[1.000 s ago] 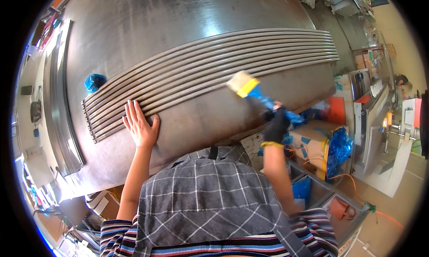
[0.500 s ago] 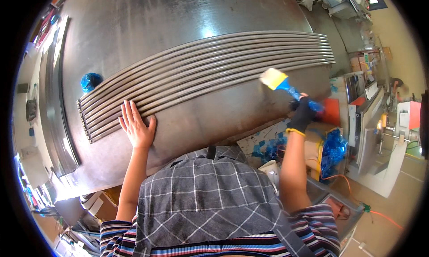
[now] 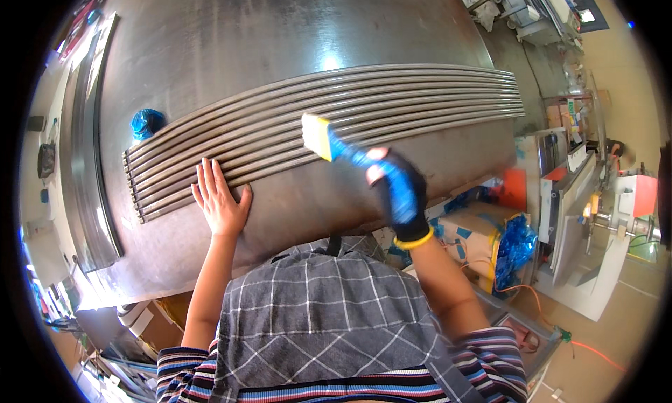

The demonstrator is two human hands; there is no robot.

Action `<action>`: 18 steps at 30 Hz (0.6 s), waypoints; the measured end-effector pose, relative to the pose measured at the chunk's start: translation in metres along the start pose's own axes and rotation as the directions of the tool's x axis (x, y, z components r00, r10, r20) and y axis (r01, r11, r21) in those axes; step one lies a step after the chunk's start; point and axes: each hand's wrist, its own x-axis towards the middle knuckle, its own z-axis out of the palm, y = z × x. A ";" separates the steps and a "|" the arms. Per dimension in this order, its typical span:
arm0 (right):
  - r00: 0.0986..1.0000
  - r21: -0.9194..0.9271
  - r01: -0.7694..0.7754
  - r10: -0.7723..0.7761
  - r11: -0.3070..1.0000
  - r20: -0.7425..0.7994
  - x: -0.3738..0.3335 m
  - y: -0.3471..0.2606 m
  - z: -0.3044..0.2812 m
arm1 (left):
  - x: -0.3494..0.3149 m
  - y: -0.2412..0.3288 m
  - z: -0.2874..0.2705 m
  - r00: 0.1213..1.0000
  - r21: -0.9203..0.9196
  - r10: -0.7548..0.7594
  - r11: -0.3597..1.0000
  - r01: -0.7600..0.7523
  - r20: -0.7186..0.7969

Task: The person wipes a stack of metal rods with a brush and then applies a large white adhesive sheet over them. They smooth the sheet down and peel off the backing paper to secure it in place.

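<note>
A row of several long metal rods (image 3: 392,88) lies side by side on a wide metal table (image 3: 252,46). Bare and flat, my left hand (image 3: 220,201) rests on the near rods toward their left end, fingers spread, thumb and palm over the table. In a black fingerless-looking glove with a yellow cuff, my right hand (image 3: 403,193) grips a paintbrush (image 3: 343,149) by its blue handle. The brush's pale bristles and yellow band point left, over the middle of the rods. Motion smears the brush and glove; whether the bristles touch metal I cannot tell.
A blue plastic-covered container (image 3: 147,124) stands beyond the rods' left end. Long dark metal profiles (image 3: 91,144) lie along the table's left side. Right of me are a cardboard box (image 3: 472,228), blue plastic film (image 3: 518,242), an orange cable (image 3: 595,348) and leaning panels (image 3: 574,207).
My right hand has swung left with the paintbrush, from near the table's right front edge to over the middle of the rods. The left hand stays flat on the rods.
</note>
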 end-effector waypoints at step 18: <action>0.797 -0.426 0.491 -0.195 0.760 0.572 0.032 -0.029 -0.003 | -0.004 -0.001 -0.006 1.000 -0.077 -0.020 0.997 0.021 0.009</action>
